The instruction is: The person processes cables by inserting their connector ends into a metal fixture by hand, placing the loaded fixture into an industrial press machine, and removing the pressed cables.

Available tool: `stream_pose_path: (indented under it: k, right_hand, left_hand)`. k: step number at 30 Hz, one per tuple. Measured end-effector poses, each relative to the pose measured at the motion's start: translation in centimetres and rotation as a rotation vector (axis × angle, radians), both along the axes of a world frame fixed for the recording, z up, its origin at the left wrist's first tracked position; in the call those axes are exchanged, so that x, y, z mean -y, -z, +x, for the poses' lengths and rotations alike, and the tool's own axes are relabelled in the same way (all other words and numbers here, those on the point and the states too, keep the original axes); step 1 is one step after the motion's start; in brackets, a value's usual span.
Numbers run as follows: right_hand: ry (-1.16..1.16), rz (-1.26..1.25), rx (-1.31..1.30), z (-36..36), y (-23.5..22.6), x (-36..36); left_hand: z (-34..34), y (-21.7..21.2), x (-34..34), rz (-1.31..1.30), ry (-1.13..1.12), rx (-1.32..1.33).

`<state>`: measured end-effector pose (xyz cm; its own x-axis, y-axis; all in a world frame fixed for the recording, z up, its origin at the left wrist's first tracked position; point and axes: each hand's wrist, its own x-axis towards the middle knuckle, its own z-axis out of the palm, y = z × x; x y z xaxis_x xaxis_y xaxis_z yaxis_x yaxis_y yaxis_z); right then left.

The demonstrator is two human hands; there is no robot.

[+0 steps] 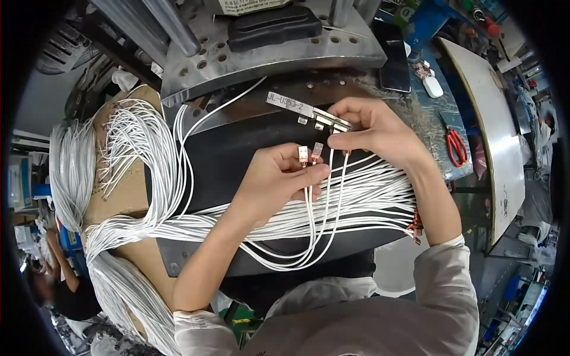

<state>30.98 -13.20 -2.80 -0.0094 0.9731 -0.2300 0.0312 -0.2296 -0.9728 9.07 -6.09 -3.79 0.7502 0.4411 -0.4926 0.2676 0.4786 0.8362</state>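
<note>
Pinched between thumb and fingers of my left hand (270,181) are two white USB cables, their metal USB plugs (303,153) pointing up side by side. My right hand (377,132) grips the right end of a narrow metal bar (322,118) with small metal sockets along its lower edge and a grey printed tag (288,104) reaching out to the left. Two more white cables hang down from the bar at my right fingertips; their plug ends are partly hidden by the fingers. Beneath both hands a thick bundle of white cables (374,193) lies across the black work surface (237,139).
A steel machine plate with holes (273,62) stands behind, with a black block (274,28) on it. Red-handled pliers (456,147), a white oval object (433,87) and a dark phone-like slab (393,59) lie at right. More cable bundles (71,172) rest on cardboard at left.
</note>
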Motion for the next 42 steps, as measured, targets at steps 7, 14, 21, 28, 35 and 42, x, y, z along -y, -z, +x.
stream_pose_path:
  k: [7,14,21,28,35,42]
  right_hand:
    - [-0.044,-0.020,-0.008,-0.1,0.0,0.1]
    - [0.007,0.014,-0.004,-0.2,0.4,-0.1]
    - [-0.027,-0.025,0.022,-0.1,0.3,0.0]
    - [-0.007,-0.020,0.096,0.5,0.0,-0.2]
    - [-0.039,-0.061,0.102,0.8,0.0,-0.4]
    - [-0.272,0.178,0.571,3.6,-0.6,-4.5]
  left_hand:
    - [0.3,0.0,0.2,0.000,-0.053,0.043]
    - [0.1,0.1,0.0,0.009,-0.043,0.047]
    - [0.0,0.0,0.2,0.027,-0.028,0.068]
    - [-0.4,0.1,-0.2,0.033,0.030,0.073]
    - [-0.3,-0.2,-0.6,0.049,0.019,0.137]
    - [-1.0,-3.7,-0.9,0.557,0.153,-0.221]
